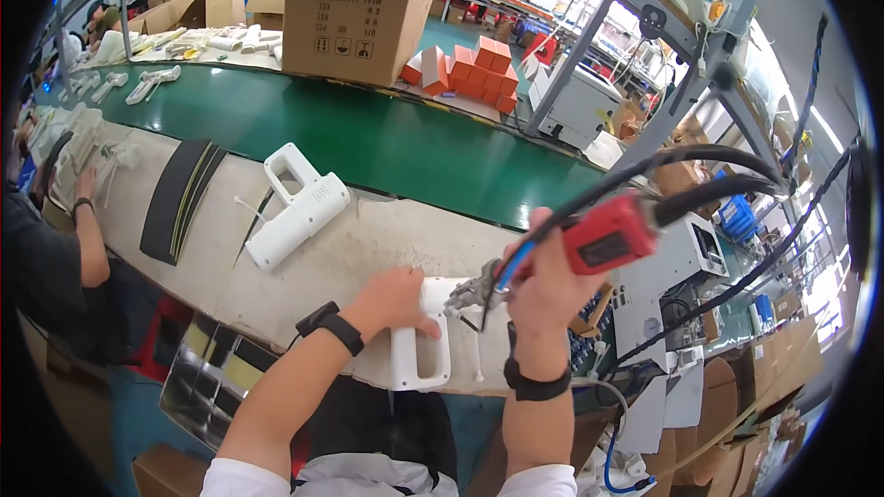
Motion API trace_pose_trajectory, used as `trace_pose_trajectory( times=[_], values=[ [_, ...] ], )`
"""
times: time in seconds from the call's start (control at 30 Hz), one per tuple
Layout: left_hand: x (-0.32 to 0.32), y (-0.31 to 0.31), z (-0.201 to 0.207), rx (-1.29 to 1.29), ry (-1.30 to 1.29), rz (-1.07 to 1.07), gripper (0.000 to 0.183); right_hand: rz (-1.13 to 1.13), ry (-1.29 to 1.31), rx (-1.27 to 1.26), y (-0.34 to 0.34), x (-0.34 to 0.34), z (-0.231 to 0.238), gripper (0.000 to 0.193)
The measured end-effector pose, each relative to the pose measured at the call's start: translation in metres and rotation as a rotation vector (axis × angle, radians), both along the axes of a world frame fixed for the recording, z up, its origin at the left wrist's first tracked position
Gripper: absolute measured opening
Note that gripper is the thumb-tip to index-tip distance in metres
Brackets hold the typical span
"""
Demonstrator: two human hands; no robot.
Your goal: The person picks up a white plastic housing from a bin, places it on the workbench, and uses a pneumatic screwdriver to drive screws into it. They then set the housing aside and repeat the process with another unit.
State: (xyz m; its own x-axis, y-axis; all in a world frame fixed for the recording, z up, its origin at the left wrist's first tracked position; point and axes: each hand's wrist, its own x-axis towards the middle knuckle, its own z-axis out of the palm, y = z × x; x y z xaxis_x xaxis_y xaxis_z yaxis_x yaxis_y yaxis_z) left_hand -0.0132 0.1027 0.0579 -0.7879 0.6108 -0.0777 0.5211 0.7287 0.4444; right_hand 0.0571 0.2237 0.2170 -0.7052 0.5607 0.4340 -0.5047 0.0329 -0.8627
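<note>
As a white device (403,361) lies at the near edge of the desk (354,241), six o'clock, open room toward eleven, left grip (394,300) clasping the device, right grip (552,287) wrapped round a red tool (612,235), forearm upright.

2 white housings (302,212) (402,361) on cardboard-like bench (322,281)

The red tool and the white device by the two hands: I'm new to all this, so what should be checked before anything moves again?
1. White device steadied: ok, the left grip is on it.
2. Red tool held: ok, the right grip is wrapped around it.
3. Metal nose touching the device: cannot tell; they overlap in this view.
4. Second white device out of the way: ok, it lies apart, beyond the left grip.
5. Thick black hose clear of the left grip: ok, it leads off rightward from the tool.
</note>
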Motion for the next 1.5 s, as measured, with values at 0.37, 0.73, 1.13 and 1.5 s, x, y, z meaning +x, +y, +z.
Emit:
trace_pose_trajectory(
  times=[0.37, 0.73, 1.13, 1.5],
  values=[
    [0.001, 0.004, -0.002, -0.026, 0.053, -0.040, 0.075, -0.017, 0.037, 0.134, 0.003, -0.017, -0.055, 0.010],
    [0.027, -0.039, -0.024, 0.221, -0.147, 0.243, 0.108, 0.056, 0.104, 0.014, 0.004, 0.013, -0.003, 0.012],
    [0.029, -0.035, -0.025, 0.268, -0.225, 0.255, 0.110, 0.168, 0.103, 0.004, -0.027, -0.030, -0.012, 0.015],
    [0.034, -0.035, -0.019, 0.205, -0.220, 0.289, 0.113, 0.106, 0.136, -0.096, -0.034, -0.041, -0.014, 0.015]
  ],
)
